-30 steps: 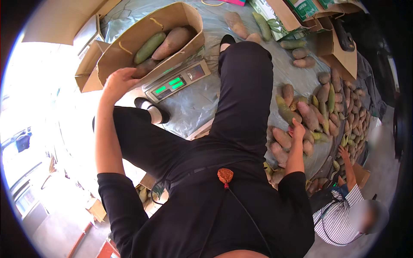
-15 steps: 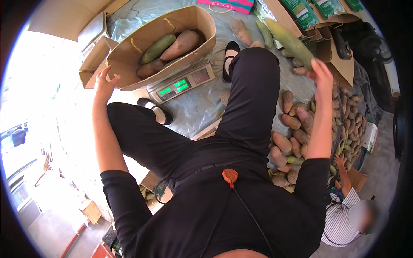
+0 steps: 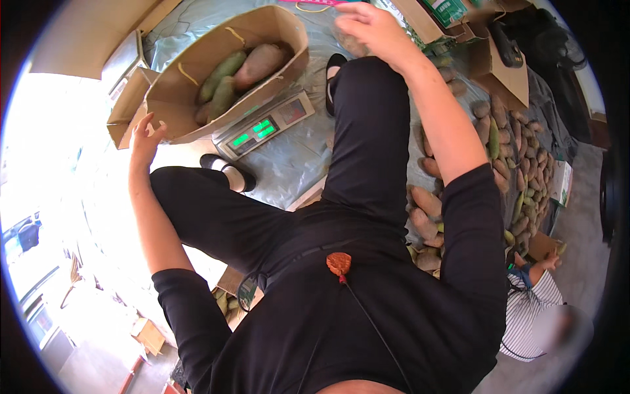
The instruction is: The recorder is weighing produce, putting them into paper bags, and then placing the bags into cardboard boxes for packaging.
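Observation:
A brown cardboard box (image 3: pixel 289 72) with rope handles stands on a digital scale (image 3: pixel 266 125) with lit green digits. Inside lie a reddish mango-like fruit (image 3: pixel 261 65), a green mango-like fruit (image 3: pixel 220 77) and a shorter green one (image 3: pixel 224 98), with a brownish one partly hidden. My left hand (image 3: pixel 146 139) is open at the box's near left corner, fingers apart. Beyond my right knee, my right hand (image 3: pixel 377 33) reaches out with fingers stretched and nothing in them. Just below its fingertips lies a blurred brownish fruit (image 3: pixel 352 44).
Many more fruits (image 3: pixel 426 200) lie on the plastic sheet (image 3: pixel 289 161) to the right. Open cartons with green packs (image 3: pixel 446 12) stand at the far right. A person in a striped shirt (image 3: pixel 531 322) is at the lower right. My shoe (image 3: pixel 335 65) is near the scale.
A long green fruit has left my right hand, and another green one now shows in the box. My right hand has swung left. My left hand stays by the box.

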A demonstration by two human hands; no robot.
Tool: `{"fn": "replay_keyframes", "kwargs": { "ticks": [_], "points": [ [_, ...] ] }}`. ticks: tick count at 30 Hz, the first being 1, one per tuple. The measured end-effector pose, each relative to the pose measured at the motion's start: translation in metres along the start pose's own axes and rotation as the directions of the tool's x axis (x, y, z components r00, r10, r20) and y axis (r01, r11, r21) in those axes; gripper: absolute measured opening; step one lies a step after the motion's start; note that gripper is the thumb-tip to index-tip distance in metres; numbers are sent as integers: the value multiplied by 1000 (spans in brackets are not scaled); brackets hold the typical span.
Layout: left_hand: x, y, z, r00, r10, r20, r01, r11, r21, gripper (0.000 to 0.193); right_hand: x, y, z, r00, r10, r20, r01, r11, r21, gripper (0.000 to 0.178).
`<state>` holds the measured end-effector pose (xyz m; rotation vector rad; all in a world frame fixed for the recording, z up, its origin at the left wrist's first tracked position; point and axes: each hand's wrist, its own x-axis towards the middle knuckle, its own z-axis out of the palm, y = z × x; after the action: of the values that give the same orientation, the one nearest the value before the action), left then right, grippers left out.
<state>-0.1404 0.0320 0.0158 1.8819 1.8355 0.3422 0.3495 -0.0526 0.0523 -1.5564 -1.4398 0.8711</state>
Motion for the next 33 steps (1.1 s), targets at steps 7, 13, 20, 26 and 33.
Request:
{"fn": "replay_keyframes", "kwargs": {
  "ticks": [7, 13, 20, 26, 33],
  "points": [
    [2, 9, -3, 985, -92, 148, 103, 992, -69, 62, -130, 152, -73, 874, 415, -254, -415, 908, 56, 40],
    [-8, 18, -14, 983, -163, 90, 162, 987, 14, 61, -299, 251, -55, 633, 723, -277, -718, 682, 140, 27],
    [16, 4, 3, 981, -137, 140, 129, 989, 67, 59, -466, 314, -29, 644, 749, 157, -200, 363, -910, 23],
    [16, -21, -18, 968, -183, 172, 172, 982, 76, 59, -461, 243, 5, 160, 979, -128, -987, 157, -33, 19],
    [28, -26, -20, 960, -220, 172, 215, 975, 46, 61, -519, 274, 35, 270, 963, -15, -817, 221, -533, 29]
  ]
}}
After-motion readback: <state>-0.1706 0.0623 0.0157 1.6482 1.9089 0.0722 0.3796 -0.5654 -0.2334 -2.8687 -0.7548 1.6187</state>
